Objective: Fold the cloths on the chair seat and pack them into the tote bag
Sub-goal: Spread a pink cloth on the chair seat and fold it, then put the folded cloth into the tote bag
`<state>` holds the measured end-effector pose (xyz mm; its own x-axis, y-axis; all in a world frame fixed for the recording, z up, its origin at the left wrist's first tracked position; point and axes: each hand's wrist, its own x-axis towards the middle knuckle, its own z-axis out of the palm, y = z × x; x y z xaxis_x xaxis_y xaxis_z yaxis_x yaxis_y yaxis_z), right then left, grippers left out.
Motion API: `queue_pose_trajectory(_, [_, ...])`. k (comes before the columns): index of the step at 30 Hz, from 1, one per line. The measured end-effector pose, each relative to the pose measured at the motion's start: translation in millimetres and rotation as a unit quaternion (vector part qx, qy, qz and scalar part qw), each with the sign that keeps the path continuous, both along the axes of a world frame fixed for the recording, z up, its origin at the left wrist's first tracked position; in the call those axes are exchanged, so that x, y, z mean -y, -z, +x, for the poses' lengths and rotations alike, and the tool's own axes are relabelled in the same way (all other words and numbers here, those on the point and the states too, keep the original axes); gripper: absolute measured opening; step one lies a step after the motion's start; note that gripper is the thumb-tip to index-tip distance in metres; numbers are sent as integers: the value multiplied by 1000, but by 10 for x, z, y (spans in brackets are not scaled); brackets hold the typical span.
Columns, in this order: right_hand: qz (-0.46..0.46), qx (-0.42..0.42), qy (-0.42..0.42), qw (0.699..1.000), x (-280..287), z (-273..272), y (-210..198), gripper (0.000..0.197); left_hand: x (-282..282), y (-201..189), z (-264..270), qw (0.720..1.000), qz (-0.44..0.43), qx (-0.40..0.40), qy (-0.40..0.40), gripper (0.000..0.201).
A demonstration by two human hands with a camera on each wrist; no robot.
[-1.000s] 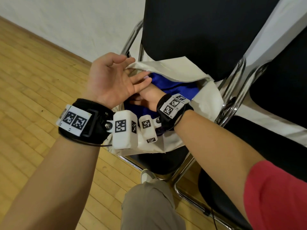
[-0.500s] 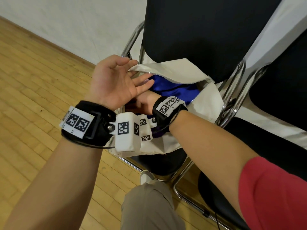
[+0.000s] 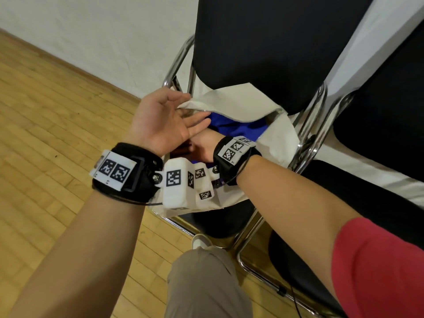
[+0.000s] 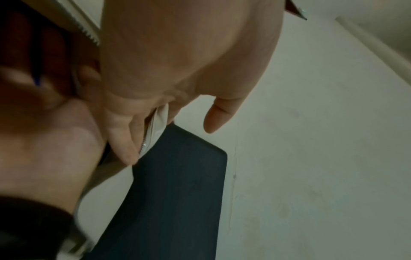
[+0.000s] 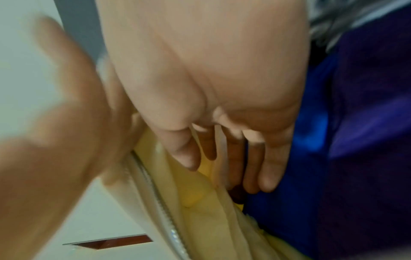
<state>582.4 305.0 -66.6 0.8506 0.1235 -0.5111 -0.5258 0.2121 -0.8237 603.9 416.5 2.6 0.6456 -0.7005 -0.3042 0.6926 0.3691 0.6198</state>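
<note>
A cream tote bag (image 3: 231, 99) stands open on the black chair seat (image 3: 220, 223). A blue cloth (image 3: 238, 128) lies inside it. My left hand (image 3: 195, 109) is palm up at the bag's left rim, fingers straight, holding the zip edge (image 4: 153, 126) outward, thumb apart. My right hand (image 3: 203, 146) reaches down into the bag, its fingers hidden in the head view. In the right wrist view its straight fingers (image 5: 269, 167) press down between the blue cloth (image 5: 300, 176) and a yellow cloth (image 5: 200, 193) by the zip (image 5: 153, 184).
The chair's black backrest (image 3: 263, 42) rises behind the bag. Chrome tubes (image 3: 308, 131) separate it from a second black chair (image 3: 378, 115) on the right. Wooden floor (image 3: 57, 115) lies to the left; my knee (image 3: 206, 285) is below.
My right hand has slid a little further left and deeper into the bag. My left hand has stayed at the rim, keeping it open.
</note>
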Motion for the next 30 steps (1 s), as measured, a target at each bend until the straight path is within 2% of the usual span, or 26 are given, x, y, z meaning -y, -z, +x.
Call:
queue_pose_trajectory(2, [16,-3,14,1000,46,-158,-41,21,64,2,-92,1000,25,-10,-16,36])
queue_pose_trajectory(5, [-39,-19,35,998,223,-435,-123,26,182,-70,-279,997,66,-25,-27,31])
queue_pose_trajectory(7, [-42,-28,64,997,389,-670,-211,28,261,-160,-431,995,93,-13,-15,30])
queue_pose_trajectory(10, [-31,-27,90,995,647,-1072,-430,15,358,-327,-651,994,109,-1,2,27])
queue_pose_trajectory(14, [-43,1,138,989,927,-1602,-812,29,537,-524,-955,989,143,31,-6,24])
queue_pose_trajectory(16, [-50,11,160,986,1012,-1866,-959,27,681,-576,-1169,984,171,56,-3,23])
queue_pose_trajectory(19, [-60,5,207,977,1160,-2255,-1098,20,912,-613,-1526,974,206,83,34,17])
queue_pose_trajectory(22, [-59,13,252,966,1366,-2737,-1179,24,1179,-662,-1922,964,228,109,80,13])
queue_pose_trajectory(25, [-62,16,305,950,1585,-3342,-1234,18,1497,-655,-2371,947,250,150,137,12])
queue_pose_trajectory(30, [-76,-7,374,924,2030,-4447,-1157,26,2168,-641,-3270,915,281,218,192,17])
